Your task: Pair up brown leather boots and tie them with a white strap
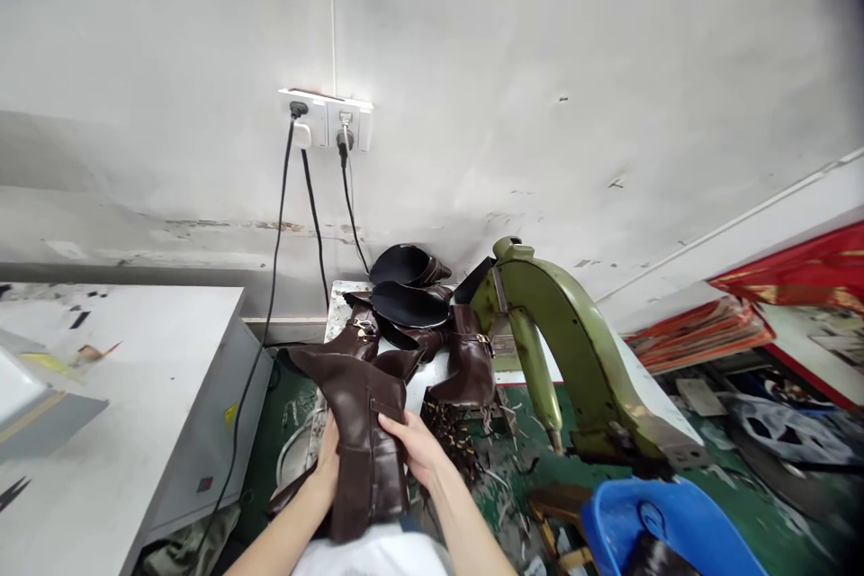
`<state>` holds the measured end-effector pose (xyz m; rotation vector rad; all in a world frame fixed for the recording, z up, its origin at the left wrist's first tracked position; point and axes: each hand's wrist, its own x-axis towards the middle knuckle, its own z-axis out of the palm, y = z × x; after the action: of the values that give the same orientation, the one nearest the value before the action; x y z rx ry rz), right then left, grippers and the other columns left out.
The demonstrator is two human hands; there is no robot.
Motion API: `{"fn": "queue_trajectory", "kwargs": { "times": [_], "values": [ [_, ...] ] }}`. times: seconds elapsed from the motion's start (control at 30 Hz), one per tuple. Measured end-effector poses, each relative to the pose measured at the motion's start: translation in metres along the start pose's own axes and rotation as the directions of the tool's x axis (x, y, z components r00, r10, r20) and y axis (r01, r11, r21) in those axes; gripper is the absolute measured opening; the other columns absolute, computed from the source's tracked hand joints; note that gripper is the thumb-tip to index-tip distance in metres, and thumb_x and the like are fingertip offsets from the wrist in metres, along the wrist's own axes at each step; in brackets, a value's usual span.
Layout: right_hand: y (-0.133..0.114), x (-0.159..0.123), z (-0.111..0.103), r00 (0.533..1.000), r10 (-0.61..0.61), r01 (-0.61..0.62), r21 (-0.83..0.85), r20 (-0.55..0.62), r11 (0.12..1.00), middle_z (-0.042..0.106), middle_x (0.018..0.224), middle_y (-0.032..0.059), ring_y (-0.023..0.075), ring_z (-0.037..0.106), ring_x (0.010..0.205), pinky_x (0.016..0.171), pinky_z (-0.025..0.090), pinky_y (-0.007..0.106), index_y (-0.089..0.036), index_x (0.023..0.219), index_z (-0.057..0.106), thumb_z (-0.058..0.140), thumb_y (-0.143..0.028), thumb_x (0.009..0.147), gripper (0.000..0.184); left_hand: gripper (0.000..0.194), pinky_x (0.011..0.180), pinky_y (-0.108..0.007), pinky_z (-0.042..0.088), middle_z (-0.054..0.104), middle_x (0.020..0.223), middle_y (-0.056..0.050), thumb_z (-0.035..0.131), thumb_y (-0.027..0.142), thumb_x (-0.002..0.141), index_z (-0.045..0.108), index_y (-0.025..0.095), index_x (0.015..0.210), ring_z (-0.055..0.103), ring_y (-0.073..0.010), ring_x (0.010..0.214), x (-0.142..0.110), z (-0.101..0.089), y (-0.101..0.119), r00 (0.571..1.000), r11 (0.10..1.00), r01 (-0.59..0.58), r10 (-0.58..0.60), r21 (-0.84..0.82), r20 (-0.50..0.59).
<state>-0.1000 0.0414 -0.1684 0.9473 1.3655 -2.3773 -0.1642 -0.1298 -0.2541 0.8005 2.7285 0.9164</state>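
Observation:
A dark brown leather boot upper [361, 441] is held close in front of my body, its wide end tilted up and to the left. My left hand [328, 461] grips its left edge, with the fingers partly hidden behind the leather. On the opposite edge, my right hand [417, 445] holds the same piece, thumb pressed on the front near a seam. Just beyond, several brown boots lie on a small white table [338, 310]. One brown boot [465, 364] on the right has a buckled strap; another buckled boot [357, 333] is partly covered by the piece in my hands.
A green cast-metal machine [573, 315] arches over the table's right side. Below it stands a blue tub [607, 517] with a dark item inside. To the left is a white-topped cabinet [168, 360]. Black cables [280, 234] hang from wall sockets [325, 119]. Scraps litter the green floor.

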Motion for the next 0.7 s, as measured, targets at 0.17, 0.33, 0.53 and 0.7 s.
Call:
{"fn": "queue_trajectory", "kwargs": {
  "times": [0.17, 0.33, 0.53, 0.7],
  "values": [
    [0.011, 0.026, 0.007, 0.988, -0.072, 0.048, -0.175, -0.134, 0.983, 0.071, 0.103, 0.0045, 0.0191, 0.069, 0.094, 0.093, 0.055, 0.043, -0.013, 0.104, 0.067, 0.071, -0.024, 0.091, 0.018, 0.050, 0.113, -0.062, 0.037, 0.045, 0.149, -0.014, 0.056, 0.044, 0.098, 0.048, 0.022, 0.142, 0.044, -0.0335, 0.137, -0.002, -0.023, 0.011, 0.998, 1.000, 0.003, -0.004, 0.010, 0.064],
    [0.022, 0.037, 0.009, 0.966, -0.160, 0.091, -0.312, -0.204, 0.946, 0.071, 0.104, 0.0046, 0.0206, 0.067, 0.098, 0.097, 0.053, 0.046, -0.013, 0.104, 0.068, 0.073, -0.025, 0.089, 0.019, 0.062, 0.108, -0.054, 0.046, 0.055, 0.141, -0.015, 0.074, 0.048, 0.081, 0.057, 0.017, 0.133, 0.052, -0.0313, 0.131, 0.005, -0.112, 0.003, 0.955, 0.990, -0.141, 0.136, -0.001, 0.263],
    [0.018, 0.038, 0.015, 0.963, -0.199, 0.114, -0.390, -0.183, 0.914, 0.070, 0.104, 0.0037, 0.0226, 0.067, 0.100, 0.095, 0.054, 0.044, -0.014, 0.105, 0.068, 0.072, -0.027, 0.090, 0.020, 0.043, 0.107, -0.045, 0.047, 0.061, 0.138, -0.009, 0.040, 0.042, 0.101, 0.055, 0.021, 0.136, 0.058, -0.0220, 0.126, 0.037, -0.122, 0.060, 0.961, 0.990, -0.104, 0.076, 0.093, 0.266],
    [0.004, 0.012, 0.015, 0.986, -0.138, 0.090, -0.411, -0.088, 0.907, 0.071, 0.104, 0.0042, 0.0206, 0.069, 0.093, 0.086, 0.058, 0.040, -0.013, 0.111, 0.066, 0.071, -0.023, 0.090, 0.024, 0.141, 0.121, -0.065, 0.001, 0.010, 0.163, -0.018, 0.087, 0.061, 0.043, 0.020, 0.011, 0.156, 0.010, -0.0398, 0.152, 0.038, -0.061, 0.085, 0.905, 0.950, -0.181, 0.060, 0.255, 0.420]
  ]
}}
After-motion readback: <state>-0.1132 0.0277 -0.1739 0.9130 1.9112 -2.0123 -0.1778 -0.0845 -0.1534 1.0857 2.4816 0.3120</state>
